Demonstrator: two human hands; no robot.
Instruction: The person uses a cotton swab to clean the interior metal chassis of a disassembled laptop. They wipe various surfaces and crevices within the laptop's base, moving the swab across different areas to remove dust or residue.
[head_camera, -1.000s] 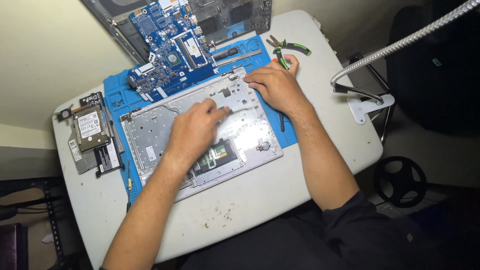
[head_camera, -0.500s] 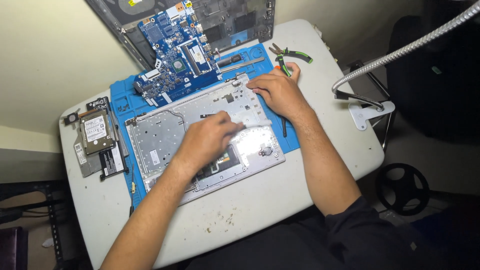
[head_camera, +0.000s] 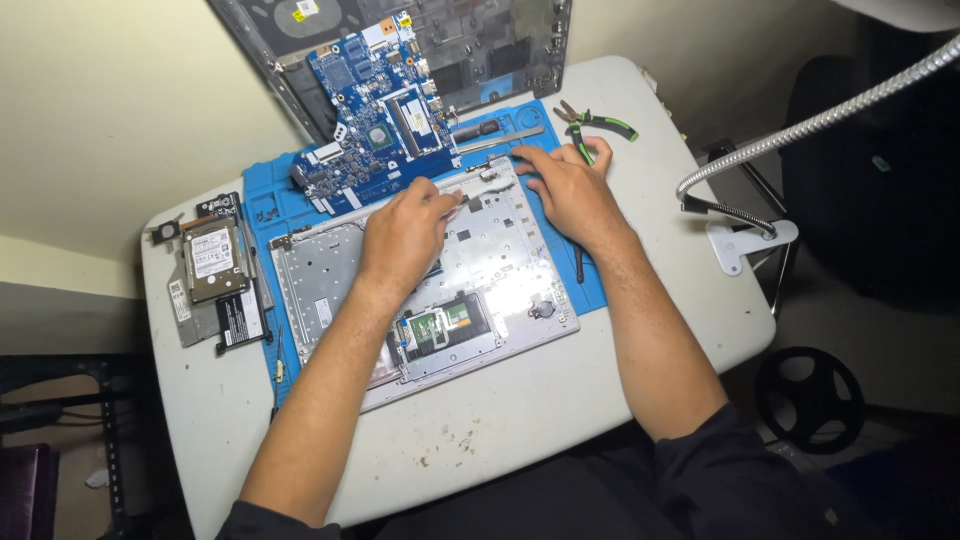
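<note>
Silver laptop palmrest chassis on the blue repair mat, long axis running 8 to 2 o'clock. Left hand, fingers curled, contents indiscernible, and right hand, flat and empty, both press its 12 o'clock edge.

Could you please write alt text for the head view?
Both hands, left hand and right hand, rest on an opened silver laptop chassis on a blue mat, with a blue motherboard behind and pliers nearby.
</note>
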